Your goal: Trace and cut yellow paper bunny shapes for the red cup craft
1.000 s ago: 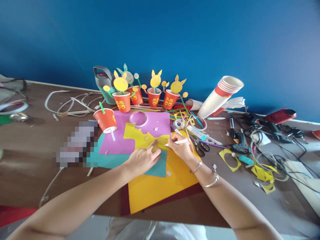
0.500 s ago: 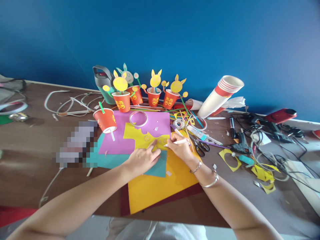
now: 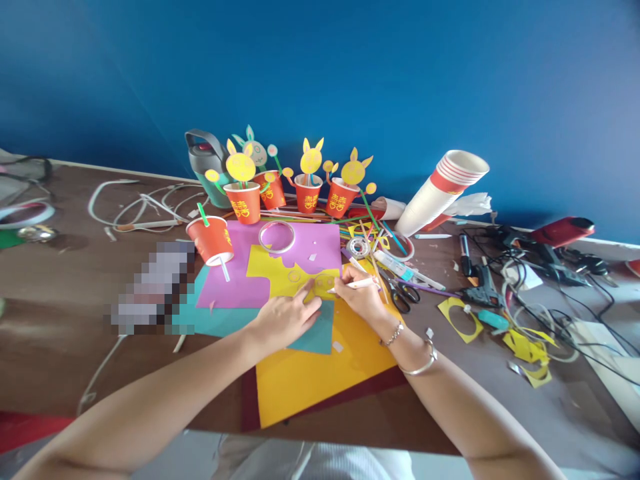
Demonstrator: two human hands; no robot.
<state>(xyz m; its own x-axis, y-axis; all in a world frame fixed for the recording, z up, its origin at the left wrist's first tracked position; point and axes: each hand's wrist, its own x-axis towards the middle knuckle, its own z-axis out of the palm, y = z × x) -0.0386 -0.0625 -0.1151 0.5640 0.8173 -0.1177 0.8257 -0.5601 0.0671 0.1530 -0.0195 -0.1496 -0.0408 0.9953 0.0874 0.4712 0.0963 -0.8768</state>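
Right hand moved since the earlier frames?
No visible shift: against the scissors, the right hand with the white pen sits in the same spot, left of them.

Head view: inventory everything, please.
Cut sheet: one, yellow, centre
Pen: one, white, centre
Layered sheets: four seen, purple, turquoise, orange, maroon, beneath
Rabbit cups: four, red, back
Strawed cup: one, red, left
Cup stack: one, white-red, right
Flask: one, grey-green, back left
Tape ring: one, white, centre
Scissors: one, black, right
Glue gun: one clear, black, right
Offcuts: several, yellow, right
Cables: many, black, white, both sides
Table: one, brown, below
Wall: one, blue, behind
Left hand: one, bare, centre
Right hand: one, bare, holding pen
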